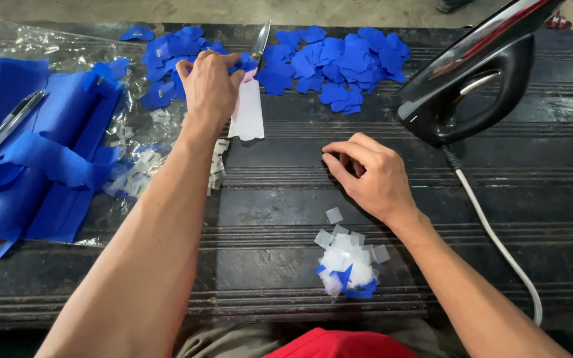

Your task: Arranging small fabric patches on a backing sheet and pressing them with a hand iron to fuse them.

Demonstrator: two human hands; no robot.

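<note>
Toward the bench's far edge, the left hand [210,83] pinches a blue cutout [243,64] above a white template strip [249,113] whose long axis runs near to far. The right hand [366,176], loosely curled and empty, rests nearer mid-bench.

On the dark counter [286,199], the left hand [210,86] pinches a white paper strip [249,113] beside blue fabric pieces [339,63], while the right hand [366,176] rests curled near a black iron [479,73].

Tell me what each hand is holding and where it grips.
The left hand pinches a white paper strip at its top end, beside the blue cut pieces. The right hand rests curled on the table, with nothing visibly held.
</note>
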